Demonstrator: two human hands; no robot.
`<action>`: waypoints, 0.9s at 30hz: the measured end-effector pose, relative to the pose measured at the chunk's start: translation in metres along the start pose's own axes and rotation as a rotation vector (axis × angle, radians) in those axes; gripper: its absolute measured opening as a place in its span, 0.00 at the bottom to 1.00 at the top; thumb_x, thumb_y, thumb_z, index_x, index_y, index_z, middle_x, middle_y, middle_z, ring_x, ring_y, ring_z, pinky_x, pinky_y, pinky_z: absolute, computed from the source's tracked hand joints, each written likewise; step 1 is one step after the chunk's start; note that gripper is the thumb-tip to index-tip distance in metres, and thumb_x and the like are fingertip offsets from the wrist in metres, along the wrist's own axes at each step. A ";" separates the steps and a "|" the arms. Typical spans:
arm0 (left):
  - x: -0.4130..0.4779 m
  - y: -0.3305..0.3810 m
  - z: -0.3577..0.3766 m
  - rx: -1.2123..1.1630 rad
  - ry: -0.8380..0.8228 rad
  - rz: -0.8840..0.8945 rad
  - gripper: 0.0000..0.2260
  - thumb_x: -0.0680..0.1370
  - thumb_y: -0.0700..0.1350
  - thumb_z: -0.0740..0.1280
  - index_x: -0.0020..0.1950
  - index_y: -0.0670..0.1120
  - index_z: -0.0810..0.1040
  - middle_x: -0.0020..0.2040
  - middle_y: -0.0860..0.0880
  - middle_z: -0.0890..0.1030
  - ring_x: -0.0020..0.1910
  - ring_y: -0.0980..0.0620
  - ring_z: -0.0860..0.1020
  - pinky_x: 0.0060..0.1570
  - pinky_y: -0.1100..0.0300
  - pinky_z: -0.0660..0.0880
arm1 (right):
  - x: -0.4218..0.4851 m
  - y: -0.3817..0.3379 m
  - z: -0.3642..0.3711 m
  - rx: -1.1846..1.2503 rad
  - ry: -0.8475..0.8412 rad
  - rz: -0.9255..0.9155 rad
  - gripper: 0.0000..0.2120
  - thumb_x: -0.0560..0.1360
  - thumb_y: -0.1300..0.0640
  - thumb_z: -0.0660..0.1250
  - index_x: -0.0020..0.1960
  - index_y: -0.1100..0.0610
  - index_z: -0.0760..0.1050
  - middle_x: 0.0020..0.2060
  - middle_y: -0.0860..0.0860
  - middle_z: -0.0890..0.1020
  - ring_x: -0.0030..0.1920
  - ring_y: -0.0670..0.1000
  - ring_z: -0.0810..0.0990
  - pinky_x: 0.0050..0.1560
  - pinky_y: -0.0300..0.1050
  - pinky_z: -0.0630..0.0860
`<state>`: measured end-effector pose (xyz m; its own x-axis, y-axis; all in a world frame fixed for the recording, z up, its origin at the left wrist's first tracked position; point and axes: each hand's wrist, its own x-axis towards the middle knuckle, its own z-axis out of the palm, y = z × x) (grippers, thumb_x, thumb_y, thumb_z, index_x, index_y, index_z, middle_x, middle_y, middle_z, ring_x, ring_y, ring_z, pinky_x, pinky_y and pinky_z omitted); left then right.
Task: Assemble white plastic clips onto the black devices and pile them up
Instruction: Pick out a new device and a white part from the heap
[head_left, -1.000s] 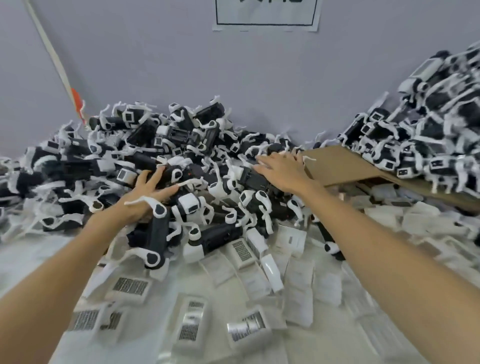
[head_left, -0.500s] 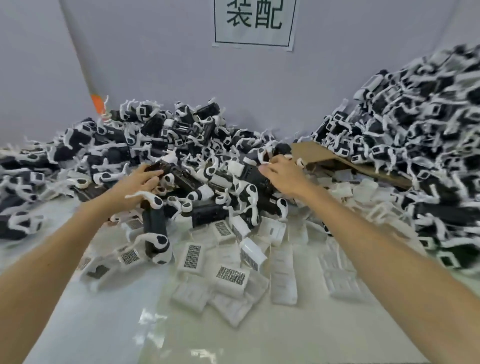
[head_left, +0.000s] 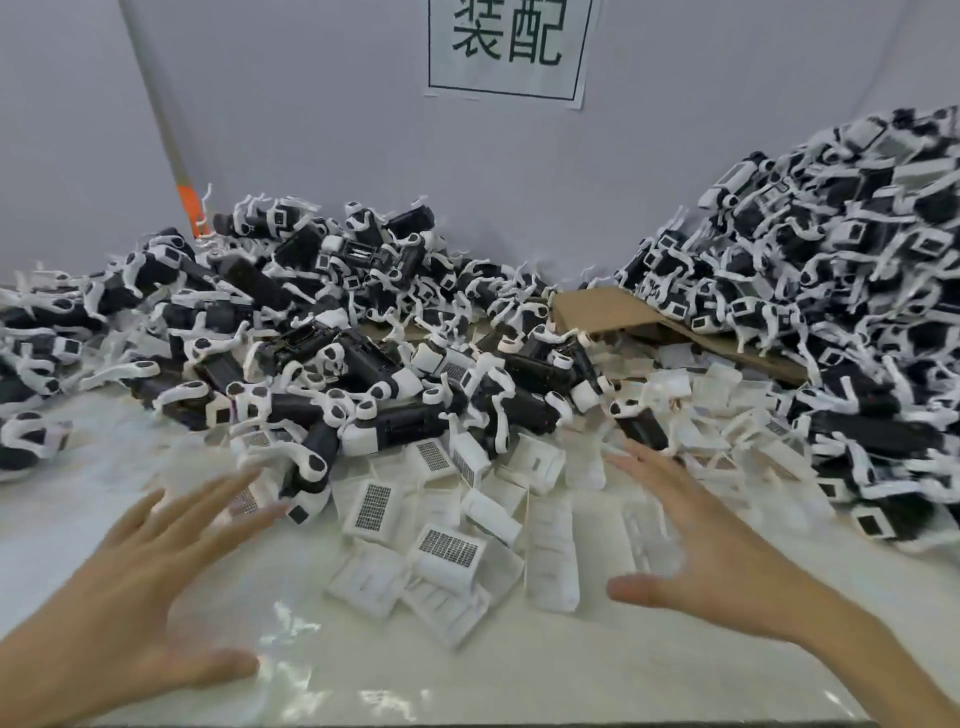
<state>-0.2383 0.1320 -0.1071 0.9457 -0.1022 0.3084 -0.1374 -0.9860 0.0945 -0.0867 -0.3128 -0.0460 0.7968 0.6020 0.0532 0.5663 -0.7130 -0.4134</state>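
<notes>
Clip-fitted black devices (head_left: 395, 421) lie heaped along the far side of the counter (head_left: 519, 675), with a taller heap (head_left: 831, 260) at right. Loose white plastic clips (head_left: 449, 548) litter the near middle. The left grip (head_left: 130, 587) and right grip (head_left: 727, 561) hover either side of them, fingers spread, holding nothing.

Factory assembly stn / production workshop, not a home. A white worktop (head_left: 467, 675) against a plain grey wall (head_left: 311, 130) carries masses of identical black devices (head_left: 337, 332) w/ white parts fitted, heaped at centre-left, plus a taller pile (head_left: 831, 270) at right. Loose white plastic clips (head_left: 447, 545) lie scattered in front, a cardboard sheet (head_left: 613, 312) sits partly under the right heap, and a printed sign (head_left: 506, 47) on the wall reads 装配.
</notes>
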 end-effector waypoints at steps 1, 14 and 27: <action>0.003 0.015 0.003 0.026 -0.030 0.026 0.50 0.62 0.83 0.61 0.80 0.61 0.61 0.82 0.55 0.58 0.75 0.52 0.65 0.76 0.50 0.50 | -0.005 -0.002 0.015 -0.045 -0.042 0.010 0.53 0.52 0.14 0.61 0.69 0.21 0.38 0.73 0.24 0.36 0.77 0.33 0.44 0.78 0.48 0.54; 0.130 0.125 0.042 -0.029 -0.085 0.263 0.29 0.75 0.75 0.56 0.72 0.63 0.68 0.82 0.60 0.50 0.74 0.52 0.69 0.70 0.52 0.67 | 0.068 0.005 0.061 -0.265 0.256 -0.232 0.42 0.72 0.20 0.49 0.80 0.38 0.47 0.68 0.43 0.75 0.65 0.47 0.73 0.63 0.42 0.62; 0.173 0.144 0.071 -0.118 0.089 0.208 0.26 0.76 0.68 0.59 0.71 0.61 0.63 0.73 0.56 0.65 0.61 0.50 0.78 0.51 0.55 0.76 | 0.079 0.038 0.014 -0.164 0.832 -0.122 0.43 0.68 0.57 0.79 0.78 0.53 0.63 0.52 0.53 0.74 0.37 0.46 0.73 0.32 0.32 0.73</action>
<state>-0.0731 -0.0366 -0.1071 0.8647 -0.2841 0.4143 -0.3648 -0.9221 0.1290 -0.0050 -0.2873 -0.0704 0.5870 0.2639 0.7653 0.6306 -0.7419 -0.2278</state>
